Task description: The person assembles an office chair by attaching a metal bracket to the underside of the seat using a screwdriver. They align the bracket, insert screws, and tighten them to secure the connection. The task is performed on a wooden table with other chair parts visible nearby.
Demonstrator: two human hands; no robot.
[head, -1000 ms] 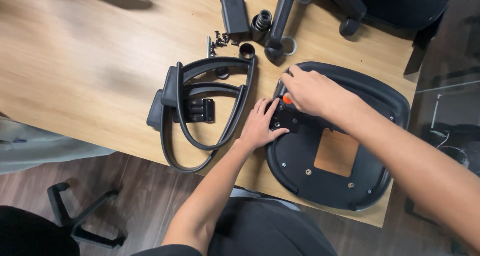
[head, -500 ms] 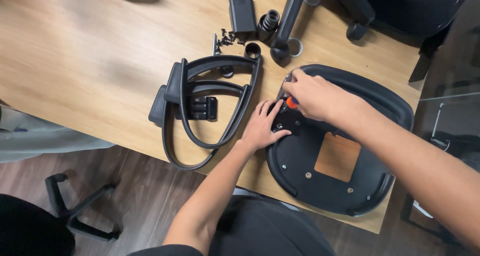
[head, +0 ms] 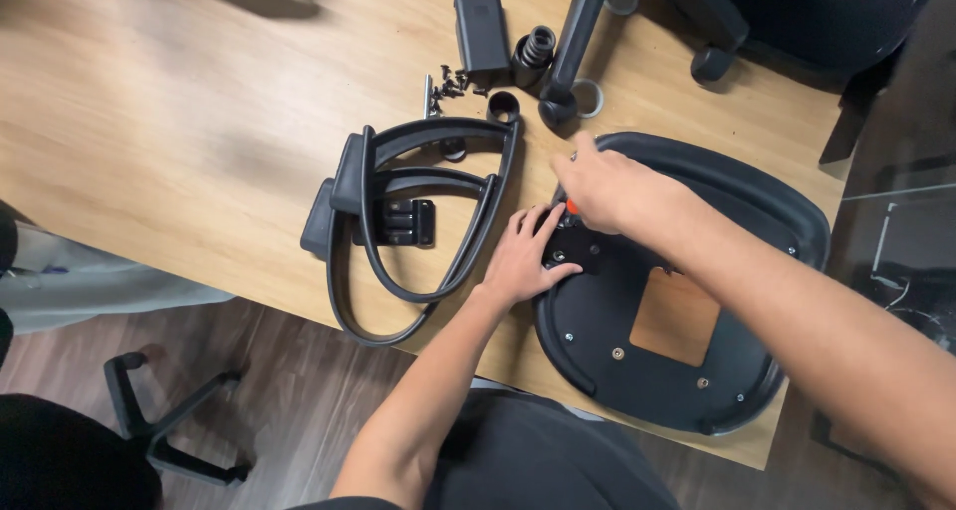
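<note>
A black chair seat pan lies upside down on the wooden table, with a square wooden patch showing in its middle. My left hand rests flat, fingers spread, on a small black bracket at the seat's left edge. My right hand is closed over a tool with an orange part, held upright over that bracket. Two black curved armrests lie stacked just left of my left hand.
A pile of small black screws, a black box, a ribbed black cylinder and a chair base leg with casters lie at the table's far side. Another chair base stands on the floor at lower left.
My right hand has shifted a little on the tool over the bracket. My left hand stays on the bracket. The view has shifted slightly.
</note>
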